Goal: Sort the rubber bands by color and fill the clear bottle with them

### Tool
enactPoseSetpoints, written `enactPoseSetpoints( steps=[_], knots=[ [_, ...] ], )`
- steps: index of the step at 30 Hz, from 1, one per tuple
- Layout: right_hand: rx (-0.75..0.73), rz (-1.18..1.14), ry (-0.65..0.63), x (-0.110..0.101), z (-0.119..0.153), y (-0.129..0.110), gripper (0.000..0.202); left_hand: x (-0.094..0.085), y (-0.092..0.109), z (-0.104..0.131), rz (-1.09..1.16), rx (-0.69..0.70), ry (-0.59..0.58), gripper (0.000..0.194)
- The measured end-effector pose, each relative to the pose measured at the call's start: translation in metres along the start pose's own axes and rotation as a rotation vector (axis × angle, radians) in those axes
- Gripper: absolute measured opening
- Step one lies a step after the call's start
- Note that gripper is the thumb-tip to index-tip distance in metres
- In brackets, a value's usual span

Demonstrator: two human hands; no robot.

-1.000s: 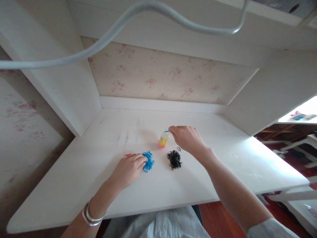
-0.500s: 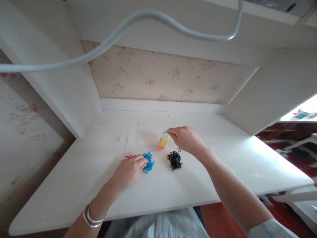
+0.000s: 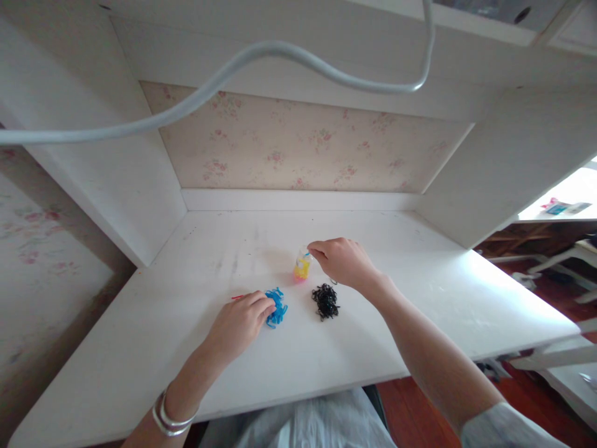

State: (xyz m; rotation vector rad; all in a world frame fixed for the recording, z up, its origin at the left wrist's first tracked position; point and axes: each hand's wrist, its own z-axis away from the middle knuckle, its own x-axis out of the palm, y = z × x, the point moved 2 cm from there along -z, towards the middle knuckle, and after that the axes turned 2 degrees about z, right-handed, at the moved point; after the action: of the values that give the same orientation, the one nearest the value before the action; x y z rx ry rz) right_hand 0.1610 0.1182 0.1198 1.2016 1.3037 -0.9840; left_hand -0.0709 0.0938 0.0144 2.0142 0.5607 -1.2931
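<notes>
My left hand (image 3: 240, 320) rests at the left side of a small pile of blue rubber bands (image 3: 278, 309), its fingertips closed on some of them. Over the mouth of a small clear jar (image 3: 301, 266), my right hand (image 3: 344, 260) is pinched shut on a blue rubber band (image 3: 307, 253) that shows below the fingertips. Yellow and pink contents are visible through the upright jar's wall. A heap of black rubber bands (image 3: 325, 302) lies in front of the jar, below my right wrist. Just behind my left hand is a small red band (image 3: 237, 297).
The white desk (image 3: 186, 348) has a low back ledge and side panels. A thick white cable (image 3: 275, 50) hangs across the top of the view. Beyond the desk's right edge stands white furniture (image 3: 559, 367) on a reddish floor.
The blue band at my right fingertips has gone from the jar's rim down into its mouth. My left hand stays at the blue pile. The whole view has shifted slightly.
</notes>
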Motion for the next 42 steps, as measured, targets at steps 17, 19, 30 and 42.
enactPoseSetpoints(
  steps=[17, 19, 30, 42],
  knots=[
    [0.042, -0.538, 0.317, 0.04, 0.042, -0.014, 0.031, -0.005, 0.002, 0.0, 0.022, -0.033, -0.017, 0.024],
    [0.017, -0.605, 0.291, 0.058, 0.051, -0.026, 0.032, -0.006, 0.003, -0.001, 0.046, -0.049, -0.006, 0.025],
    [-0.128, -0.444, 0.081, 0.106, 0.075, -0.067, 0.03, -0.002, 0.001, -0.006, 0.118, -0.124, 0.033, 0.025],
    [-0.095, -0.273, 0.102, 0.106, 0.077, -0.07, 0.033, -0.009, 0.013, -0.007, 0.104, 0.029, -0.028, 0.014]
  ],
)
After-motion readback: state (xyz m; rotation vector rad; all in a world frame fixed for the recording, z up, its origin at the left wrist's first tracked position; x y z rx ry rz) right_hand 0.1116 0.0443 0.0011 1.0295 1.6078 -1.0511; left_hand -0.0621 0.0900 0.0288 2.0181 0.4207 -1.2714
